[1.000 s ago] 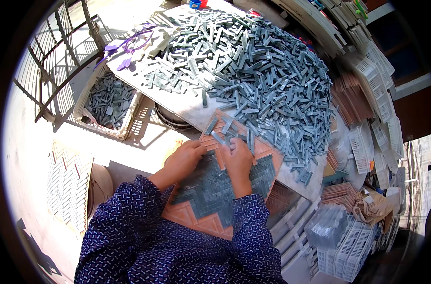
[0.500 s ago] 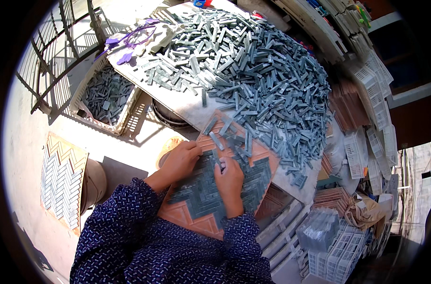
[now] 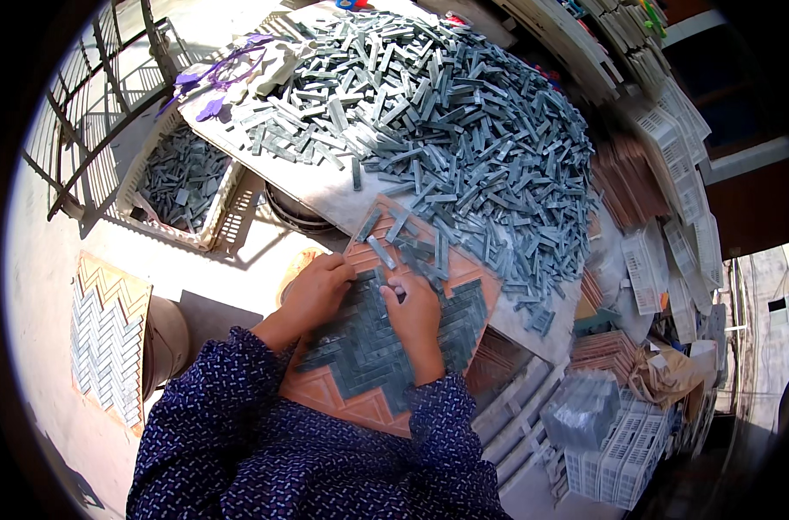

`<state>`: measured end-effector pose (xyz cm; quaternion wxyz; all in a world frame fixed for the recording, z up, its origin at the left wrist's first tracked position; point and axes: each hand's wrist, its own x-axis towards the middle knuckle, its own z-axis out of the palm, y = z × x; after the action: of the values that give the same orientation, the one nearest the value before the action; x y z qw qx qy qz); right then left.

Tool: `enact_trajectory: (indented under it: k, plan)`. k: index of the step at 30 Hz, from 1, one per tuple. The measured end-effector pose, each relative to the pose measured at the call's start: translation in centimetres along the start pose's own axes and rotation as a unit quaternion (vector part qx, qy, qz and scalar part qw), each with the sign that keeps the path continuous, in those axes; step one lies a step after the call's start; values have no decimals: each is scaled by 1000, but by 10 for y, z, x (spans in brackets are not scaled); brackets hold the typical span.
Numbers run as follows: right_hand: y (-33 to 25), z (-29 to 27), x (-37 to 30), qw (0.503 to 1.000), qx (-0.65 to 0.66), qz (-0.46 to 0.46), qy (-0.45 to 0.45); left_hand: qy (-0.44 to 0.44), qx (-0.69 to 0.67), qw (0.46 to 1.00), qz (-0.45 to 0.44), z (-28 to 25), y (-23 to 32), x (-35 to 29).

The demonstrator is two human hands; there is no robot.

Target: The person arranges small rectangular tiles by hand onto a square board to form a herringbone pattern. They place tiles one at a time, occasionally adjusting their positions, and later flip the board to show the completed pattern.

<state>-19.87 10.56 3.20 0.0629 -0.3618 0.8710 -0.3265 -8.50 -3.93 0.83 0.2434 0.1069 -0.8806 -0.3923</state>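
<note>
An orange tray (image 3: 325, 388) with a herringbone pattern of slots lies tilted in front of me, its middle filled with grey-green strip tiles (image 3: 368, 351). My left hand (image 3: 318, 290) is at the tray's upper left edge, its fingers bent together and their tips by the end of the tile rows. What they grip is hidden. Over the upper middle of the pattern, my right hand (image 3: 415, 316) is closed, thumb against curled fingers; anything inside cannot be made out. Just beyond its fingertips, several loose tiles (image 3: 381, 252) rest on the tray's unfilled top corner.
A large heap of strip tiles (image 3: 464, 121) covers the pale table (image 3: 325, 186). At left stand a crate (image 3: 134, 186) of tiles and a second patterned tray (image 3: 108, 347) leaning on a bucket (image 3: 166, 338). White plastic baskets (image 3: 616, 459) and stacked orange trays (image 3: 629, 182) line the right.
The whole view has shifted slightly left. The tile that showed upright in my right fingers no longer shows there, and the fingers are more curled. My left hand keeps its place at the tray's edge.
</note>
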Motion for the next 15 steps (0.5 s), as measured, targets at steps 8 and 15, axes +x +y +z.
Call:
enact_trajectory:
  k: [8,15]
  plan:
    - [-4,2,12,994,-40,85,-52,-4,7,1000,-5,1,-1,0]
    - [9,-10,30,1000,-17,-23,-13,-9,3,1000,-3,-1,-2,0]
